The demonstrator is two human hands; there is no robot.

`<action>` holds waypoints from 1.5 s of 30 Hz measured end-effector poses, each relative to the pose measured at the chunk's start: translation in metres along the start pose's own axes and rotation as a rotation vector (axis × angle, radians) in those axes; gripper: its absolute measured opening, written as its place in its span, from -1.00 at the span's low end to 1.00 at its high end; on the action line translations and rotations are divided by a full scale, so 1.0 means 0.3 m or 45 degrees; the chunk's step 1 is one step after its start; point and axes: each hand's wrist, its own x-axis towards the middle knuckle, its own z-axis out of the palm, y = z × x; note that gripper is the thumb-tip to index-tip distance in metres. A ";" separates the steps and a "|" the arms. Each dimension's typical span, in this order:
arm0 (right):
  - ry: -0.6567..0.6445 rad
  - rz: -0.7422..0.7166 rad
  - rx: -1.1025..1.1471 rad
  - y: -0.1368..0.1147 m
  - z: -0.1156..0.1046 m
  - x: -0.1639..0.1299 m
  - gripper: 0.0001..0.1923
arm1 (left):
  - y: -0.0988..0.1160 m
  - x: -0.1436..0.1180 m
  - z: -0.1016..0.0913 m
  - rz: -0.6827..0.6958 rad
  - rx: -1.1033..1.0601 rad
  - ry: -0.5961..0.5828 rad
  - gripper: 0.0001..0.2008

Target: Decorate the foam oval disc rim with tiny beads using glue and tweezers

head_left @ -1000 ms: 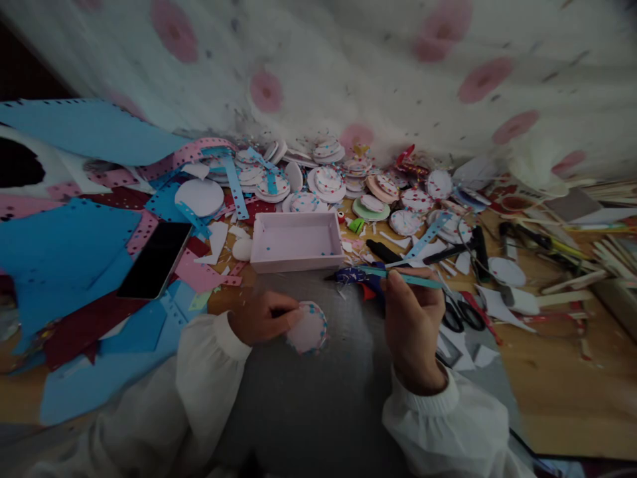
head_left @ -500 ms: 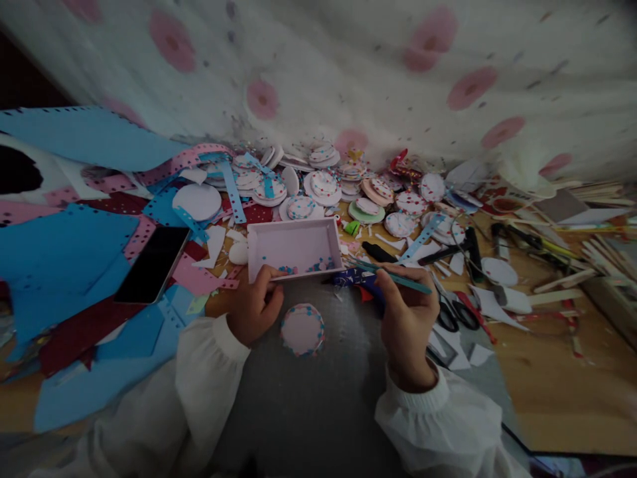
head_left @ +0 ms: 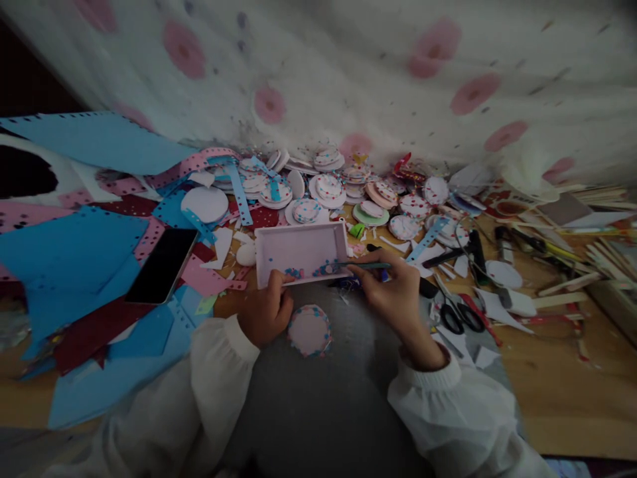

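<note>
My left hand (head_left: 267, 310) grips the near wall of a shallow white box (head_left: 302, 244), thumb and fingers closed on its rim. Small blue and pink bits (head_left: 324, 267) lie along the box's near inner side. Between the fingertips of my right hand (head_left: 391, 290) is a pair of teal tweezers (head_left: 369, 265), their tips inside the box at the bits. Whether the tips pinch a bit is too small to tell. On the grey mat (head_left: 303, 411) in front of the box lies a round pale disc (head_left: 309, 330) edged with blue and pink dots.
Decorated paper discs (head_left: 327, 190) are heaped along the back by the curtain. To the left are a black phone (head_left: 162, 265) and blue paper sheets (head_left: 74, 245). Scissors (head_left: 460, 315), a hammer (head_left: 475, 259) and wooden sticks (head_left: 610, 269) lie on the right.
My right hand has moved left and forward, bringing the tweezers' tips into the box. The left hand keeps its hold on the box. The whole view has shifted slightly.
</note>
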 end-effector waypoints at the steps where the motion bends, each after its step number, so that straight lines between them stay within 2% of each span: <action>1: -0.056 -0.004 -0.027 -0.005 0.004 0.011 -0.98 | -0.002 0.000 0.002 0.000 0.000 -0.012 -0.84; 7: -0.238 -0.059 -0.202 -0.017 0.035 0.041 -0.98 | -0.010 0.001 0.010 0.014 0.029 -0.029 -0.81; 11: -0.263 -0.105 -0.296 -0.017 0.039 0.051 -0.98 | -0.012 -0.001 0.010 0.017 0.007 -0.037 -0.80; 22: -0.344 -0.070 -0.400 -0.022 0.033 0.061 -0.93 | -0.008 -0.004 0.001 0.007 0.090 -0.029 -0.84; 29: -0.320 -0.155 -0.470 -0.014 0.054 0.058 -0.90 | -0.019 -0.007 0.011 0.051 0.012 -0.045 -0.84; 38: -0.325 -0.186 -0.512 -0.006 0.063 0.049 -0.96 | -0.014 -0.004 0.012 0.051 -0.008 -0.027 -0.83; 42: -0.242 -0.158 -0.365 -0.005 0.061 0.042 -0.97 | -0.019 -0.005 0.018 0.062 -0.026 -0.024 -0.82; 45: -0.118 -0.035 -0.140 -0.017 0.046 0.036 -0.94 | -0.021 -0.006 0.020 0.062 -0.012 -0.023 -0.83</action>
